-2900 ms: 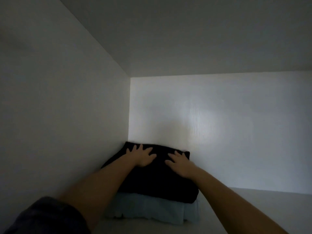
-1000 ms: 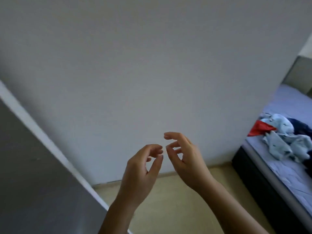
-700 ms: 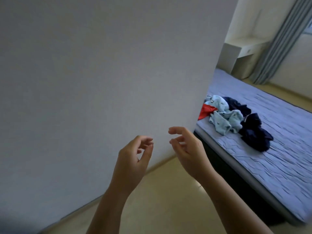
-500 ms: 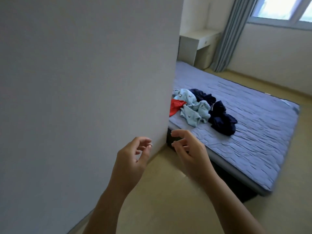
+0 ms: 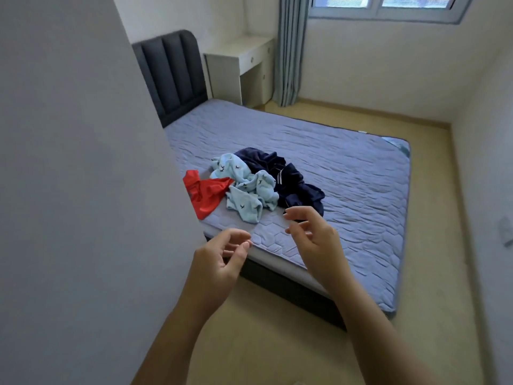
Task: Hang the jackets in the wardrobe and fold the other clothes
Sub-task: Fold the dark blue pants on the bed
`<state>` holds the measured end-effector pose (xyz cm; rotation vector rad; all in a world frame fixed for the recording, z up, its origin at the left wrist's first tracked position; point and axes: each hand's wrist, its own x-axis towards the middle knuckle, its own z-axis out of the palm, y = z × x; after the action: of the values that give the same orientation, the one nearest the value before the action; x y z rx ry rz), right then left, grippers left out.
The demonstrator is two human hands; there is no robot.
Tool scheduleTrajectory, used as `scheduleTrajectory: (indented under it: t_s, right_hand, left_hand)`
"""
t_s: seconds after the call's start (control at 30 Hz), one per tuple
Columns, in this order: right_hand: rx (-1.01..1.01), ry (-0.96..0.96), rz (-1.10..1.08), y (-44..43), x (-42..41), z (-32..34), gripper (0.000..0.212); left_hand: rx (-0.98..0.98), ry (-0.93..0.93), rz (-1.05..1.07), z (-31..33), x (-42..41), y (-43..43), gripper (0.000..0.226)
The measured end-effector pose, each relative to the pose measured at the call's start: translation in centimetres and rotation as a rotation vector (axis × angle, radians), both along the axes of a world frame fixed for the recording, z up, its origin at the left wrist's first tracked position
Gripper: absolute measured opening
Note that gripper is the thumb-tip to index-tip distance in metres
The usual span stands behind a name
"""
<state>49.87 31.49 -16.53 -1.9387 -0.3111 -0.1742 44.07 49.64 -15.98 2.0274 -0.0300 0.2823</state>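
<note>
Both hands raised in front of the body, forearms bare, palms turned roughly toward each other and apart. Left hand (image 5: 219, 262): fingers loosely curled, thumb tip close to the forefinger, nothing between them. Right hand (image 5: 313, 237): held slightly higher, fingers relaxed and half bent, forefinger reaching toward the left, also holding nothing. Neither hand touches any cloth. The left hand sits just beside the edge of a white panel (image 5: 83, 162) that fills the left side of the view. Clothes: one loose pile near the near-left edge of the bed (image 5: 347, 176), beyond the hands. Count by colour, three: one red garment (image 5: 205, 194) at the left, partly hidden behind the panel; one light blue garment (image 5: 244, 187) with small dark marks in the middle, though whether it is one piece or two cannot be told; one dark navy garment (image 5: 288, 179) at the right and back, touching the blue. All are crumpled and unfolded. Other items, one each: dark padded headboard (image 5: 172, 76), white desk (image 5: 241, 65) in the corner, grey curtain (image 5: 290, 51), window (image 5: 388, 6). Floor (image 5: 277, 343) pale.
</note>
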Motion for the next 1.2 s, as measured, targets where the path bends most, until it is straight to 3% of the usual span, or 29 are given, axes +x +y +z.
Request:
scheduleTrajectory:
  t_s: [0.3, 0.53, 0.77, 0.87, 0.97, 1.03, 1.13, 1.2]
  right_hand:
    - [-0.086, 0.180, -0.013, -4.8, 16.6, -5.2, 0.020]
    - [-0.292, 0.358, -0.022, -5.5, 34.0, -16.7, 0.025]
    - [-0.469, 0.593, -0.187, -7.4, 51.5, -38.4, 0.048]
    - [-0.659, 0.809, -0.193, -8.6, 57.1, -47.0, 0.073]
    - [-0.887, 0.843, -0.138, -9.3, 61.3, -52.4, 0.091]
    - [-0.982, 0.807, -0.100, -9.3, 62.7, -55.9, 0.079]
    - [-1.159, 0.746, -0.100, -9.4, 61.9, -59.1, 0.033]
    - [-1.206, 0.808, -0.088, -9.8, 60.6, -59.7, 0.024]
  left_hand:
    - [-0.094, 0.174, -0.007, -4.6, 16.4, -4.0, 0.011]
    - [-0.120, 0.434, -0.032, -16.3, 35.1, -4.2, 0.008]
    - [0.131, 0.611, -0.184, -35.8, 55.8, -6.4, 0.019]
    - [0.304, 0.625, -0.297, -44.6, 63.2, -7.8, 0.015]
    - [0.544, 0.643, -0.409, -51.1, 68.1, -8.2, 0.036]
    - [0.624, 0.693, -0.454, -54.8, 69.9, -8.2, 0.041]
    - [0.734, 0.761, -0.517, -58.5, 70.2, -8.5, 0.031]
    - [0.776, 0.788, -0.551, -59.4, 70.0, -8.9, 0.025]
